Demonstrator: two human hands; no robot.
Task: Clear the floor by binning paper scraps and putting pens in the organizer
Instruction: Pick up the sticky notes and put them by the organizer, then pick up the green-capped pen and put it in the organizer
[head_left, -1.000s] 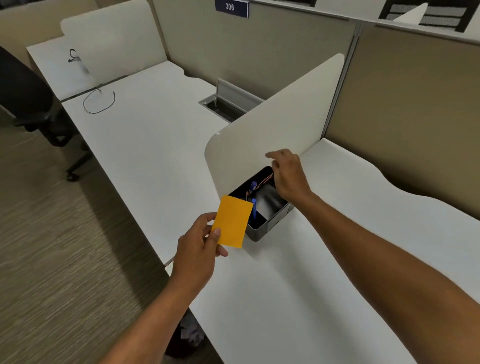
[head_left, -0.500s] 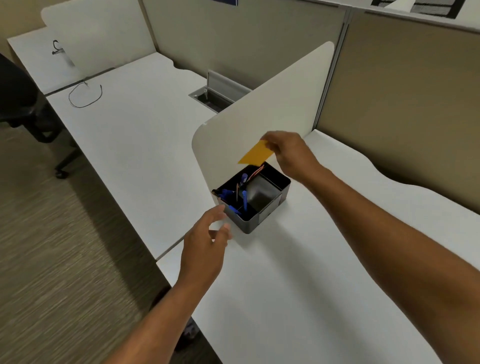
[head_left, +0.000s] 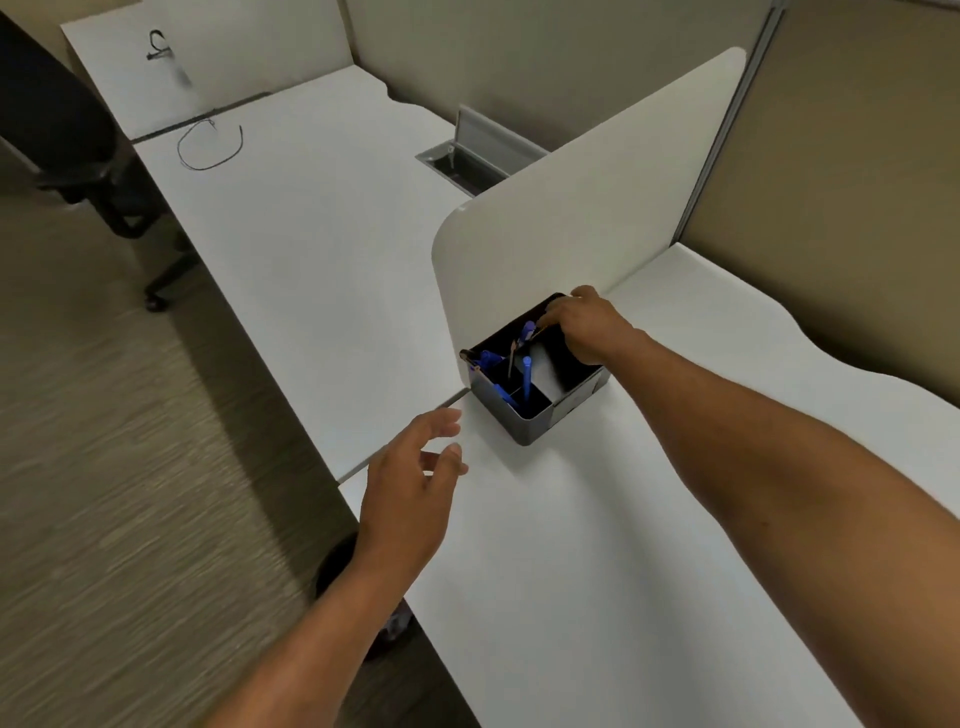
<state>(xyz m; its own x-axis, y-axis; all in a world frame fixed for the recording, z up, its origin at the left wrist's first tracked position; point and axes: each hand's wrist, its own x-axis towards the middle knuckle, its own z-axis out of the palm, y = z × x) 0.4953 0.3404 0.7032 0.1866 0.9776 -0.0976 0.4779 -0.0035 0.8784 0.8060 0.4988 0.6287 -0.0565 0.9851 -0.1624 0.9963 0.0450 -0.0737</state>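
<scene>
We judge the job well along: several blue pens already stand in the organizer at frame centre, our right hand reaches into it, grip hidden, our left hand hovers open and empty, and the carpet shown looks clear.

Both forearms are bare, with seemingly no sleeve, watch or ring; hands ungloved.
</scene>
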